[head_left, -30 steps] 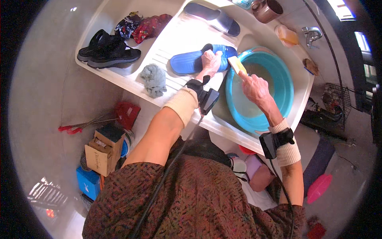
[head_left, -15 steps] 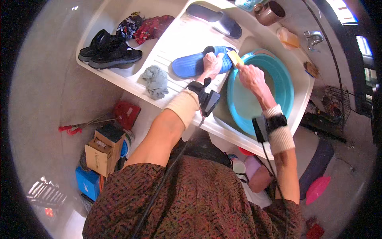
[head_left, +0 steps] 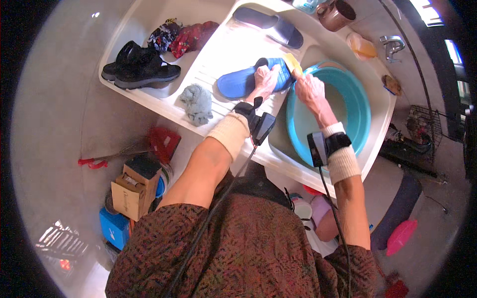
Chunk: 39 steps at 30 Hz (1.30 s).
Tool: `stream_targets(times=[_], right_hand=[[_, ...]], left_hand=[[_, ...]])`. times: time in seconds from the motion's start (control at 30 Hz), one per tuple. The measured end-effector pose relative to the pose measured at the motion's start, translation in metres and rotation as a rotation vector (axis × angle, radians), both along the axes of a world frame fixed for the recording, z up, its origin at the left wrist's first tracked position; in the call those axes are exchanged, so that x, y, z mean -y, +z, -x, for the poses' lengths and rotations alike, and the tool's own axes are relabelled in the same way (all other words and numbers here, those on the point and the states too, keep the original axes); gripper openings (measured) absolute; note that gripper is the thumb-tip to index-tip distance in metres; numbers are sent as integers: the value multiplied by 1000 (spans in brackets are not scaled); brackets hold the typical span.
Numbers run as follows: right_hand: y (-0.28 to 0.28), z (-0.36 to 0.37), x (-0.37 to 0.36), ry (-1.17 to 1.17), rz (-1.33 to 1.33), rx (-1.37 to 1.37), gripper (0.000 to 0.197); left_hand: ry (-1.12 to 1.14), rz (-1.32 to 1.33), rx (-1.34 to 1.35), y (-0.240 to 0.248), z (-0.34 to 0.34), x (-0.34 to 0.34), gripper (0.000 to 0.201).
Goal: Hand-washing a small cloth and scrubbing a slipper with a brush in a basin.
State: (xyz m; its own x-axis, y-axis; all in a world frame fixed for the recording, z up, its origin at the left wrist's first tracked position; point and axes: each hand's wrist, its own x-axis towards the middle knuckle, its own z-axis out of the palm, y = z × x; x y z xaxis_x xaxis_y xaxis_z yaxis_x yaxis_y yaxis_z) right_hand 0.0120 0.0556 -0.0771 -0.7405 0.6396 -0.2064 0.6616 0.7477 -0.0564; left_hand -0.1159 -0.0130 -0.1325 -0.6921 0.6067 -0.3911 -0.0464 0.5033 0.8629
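A blue slide sandal (head_left: 234,85) lies on the ribbed board of a white sink, its strap end toward the right. My left hand (head_left: 265,79) is closed over the strap area and grips it. In my right hand (head_left: 310,93) is a yellow scrubbing brush (head_left: 291,62), held against the right end of the sandal. Only the brush's pale yellow part shows; its bristles are hidden. Below my right hand, a turquoise basin (head_left: 358,110) holds cloudy water. Left of the sandal sits a crumpled grey-green cloth (head_left: 197,103).
Black sandals (head_left: 144,71) and a red patterned cloth (head_left: 191,38) occupy the left basin of the white sink (head_left: 149,103). A dark pair of slides (head_left: 284,34) rests at the back. A brown mug (head_left: 337,15), soap tub (head_left: 361,47) and tap (head_left: 392,45) line the right.
The brush has moved slightly up along the sandal's right end and turned more upright, with my right hand shifting left. My left hand keeps its grip. The whole view has shifted a little.
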Motion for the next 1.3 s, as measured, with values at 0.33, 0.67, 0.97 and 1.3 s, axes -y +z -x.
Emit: stream_targets(times=[0.33, 0.67, 0.97, 1.3], right_hand=[[4, -36, -5, -22, 20, -94, 29], [-180, -300, -11, -600, 43, -294, 34], [-16, -64, 113, -470, 403, -934, 42], [7, 7, 81, -315, 171, -659, 40]], left_hand=[[-43, -34, 115, 0, 5, -2, 39], [-111, -178, 481, 17, -2, -12, 36], [76, -387, 715, 6, 27, 14, 35], [64, -463, 849, 9, 25, 11, 34]])
